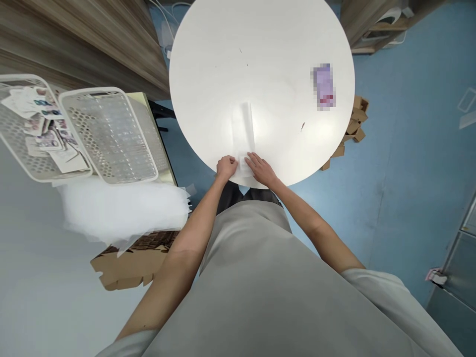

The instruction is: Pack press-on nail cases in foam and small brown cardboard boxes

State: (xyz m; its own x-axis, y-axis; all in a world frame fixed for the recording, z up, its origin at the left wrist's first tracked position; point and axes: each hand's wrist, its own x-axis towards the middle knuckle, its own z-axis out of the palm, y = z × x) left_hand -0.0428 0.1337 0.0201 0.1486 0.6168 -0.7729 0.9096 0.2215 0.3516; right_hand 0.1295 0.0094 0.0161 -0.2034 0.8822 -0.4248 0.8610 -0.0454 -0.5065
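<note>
A strip of translucent white wrapping sheet [243, 126] lies lengthwise on the round white table [267, 29], close to its near edge. At its near end is a small, pale, clear-looking piece [244, 163], whose kind I cannot make out. My left hand [226, 167] is closed, fingertips pinched at the left side of the sheet's near end. From the right, my right hand [262, 168] rests on the same end with its fingers stretched out and lying flat.
A blurred purple item [324, 87] lies on the table's right. Left of the table stand a white basket of clear packs [111, 134], another basket of printed cards [22, 158], a stack of white sheets [122, 210] and flattened cardboard [128, 265]. Small cardboard boxes [355, 124] lie at right.
</note>
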